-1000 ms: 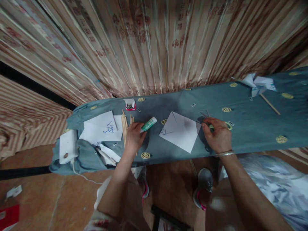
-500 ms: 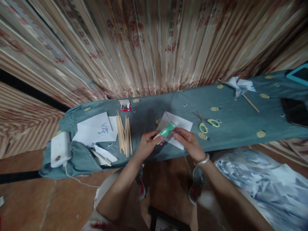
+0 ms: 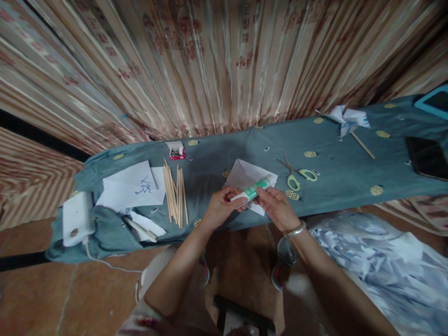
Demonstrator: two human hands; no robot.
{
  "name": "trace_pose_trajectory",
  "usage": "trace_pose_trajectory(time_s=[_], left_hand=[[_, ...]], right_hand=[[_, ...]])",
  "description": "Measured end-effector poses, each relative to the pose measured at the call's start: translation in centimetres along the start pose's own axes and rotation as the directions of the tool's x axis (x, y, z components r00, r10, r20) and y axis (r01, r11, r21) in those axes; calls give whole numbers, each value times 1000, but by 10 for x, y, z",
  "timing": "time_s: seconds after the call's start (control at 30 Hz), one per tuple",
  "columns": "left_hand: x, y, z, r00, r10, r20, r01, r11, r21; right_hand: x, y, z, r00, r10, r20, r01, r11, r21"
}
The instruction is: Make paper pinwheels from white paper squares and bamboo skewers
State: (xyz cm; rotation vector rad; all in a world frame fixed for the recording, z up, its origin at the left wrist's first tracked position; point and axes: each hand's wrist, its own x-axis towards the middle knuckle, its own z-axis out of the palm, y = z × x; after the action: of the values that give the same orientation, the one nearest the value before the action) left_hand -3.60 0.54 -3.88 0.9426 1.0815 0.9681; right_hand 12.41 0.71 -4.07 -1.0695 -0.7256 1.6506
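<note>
A green and white glue stick (image 3: 255, 189) lies slantwise between my two hands. My left hand (image 3: 226, 203) is closed around its white lower end. At the green part, the fingers of my right hand (image 3: 276, 205) pinch the tube. Beneath them a white paper square (image 3: 245, 171) with cut or creased lines rests on the cloth, partly covered by the hands and tube. Scissors with yellow-green handles (image 3: 297, 176) lie just right of the paper, blades apart.
A green cloth (image 3: 217, 149) covers the narrow table. Left are wooden sticks (image 3: 177, 196), a red box of small metal pieces (image 3: 177, 151), paper sheets (image 3: 131, 184) and a white power device (image 3: 77, 218). Right are a paper pinwheel (image 3: 350, 122), a phone (image 3: 427, 157) and a bag of paper scraps (image 3: 378, 256).
The glue stick has turned, and more of its green label shows. My right hand has shifted from its far end onto the green part. The view has moved slightly.
</note>
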Motion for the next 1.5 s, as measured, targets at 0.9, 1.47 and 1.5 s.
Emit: trace_pose_trajectory(time_s=[0.9, 1.47, 1.5], left_hand=[[29, 10, -64, 896, 443, 41, -99, 109, 989], [25, -9, 6, 875, 485, -2, -414, 748, 519], [26, -9, 8, 890, 456, -27, -396, 800, 451]], right_hand=[[32, -21, -40, 986, -56, -155, 74, 991, 114], [38, -13, -27, 1000, 20, -9, -17, 977, 213], [37, -11, -23, 1000, 17, -5, -16, 981, 193]])
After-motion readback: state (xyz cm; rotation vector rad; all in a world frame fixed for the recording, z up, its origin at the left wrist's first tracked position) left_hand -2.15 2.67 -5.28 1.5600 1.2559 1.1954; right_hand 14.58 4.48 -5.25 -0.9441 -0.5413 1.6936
